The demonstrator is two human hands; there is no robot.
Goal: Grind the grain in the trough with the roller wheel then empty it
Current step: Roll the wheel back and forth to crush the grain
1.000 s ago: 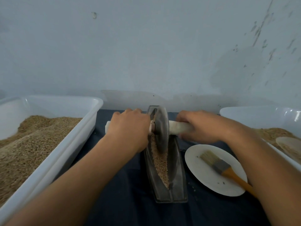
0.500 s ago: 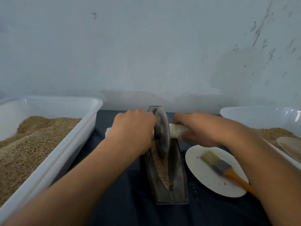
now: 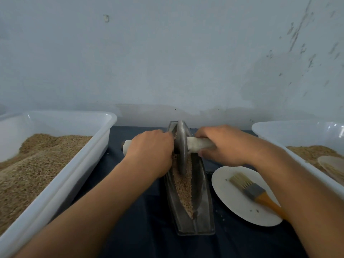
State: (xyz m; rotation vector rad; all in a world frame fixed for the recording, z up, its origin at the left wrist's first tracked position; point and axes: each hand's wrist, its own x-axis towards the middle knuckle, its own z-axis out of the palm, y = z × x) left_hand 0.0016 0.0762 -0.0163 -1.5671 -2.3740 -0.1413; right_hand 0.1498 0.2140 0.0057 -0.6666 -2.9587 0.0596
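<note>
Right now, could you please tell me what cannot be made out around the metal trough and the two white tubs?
Head view only:
- Far end of the grey metal trough: hidden behind the grey roller wheel and both hands.
- White handle: mostly covered by the left hand and right hand.
- Left white plastic tub and right white plastic tub: cut off by the frame edges.
- Orange brush handle: its end passes under the right forearm.

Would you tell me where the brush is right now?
In the head view, the brush lies on the white plate, right of the trough and below the right hand.
</note>
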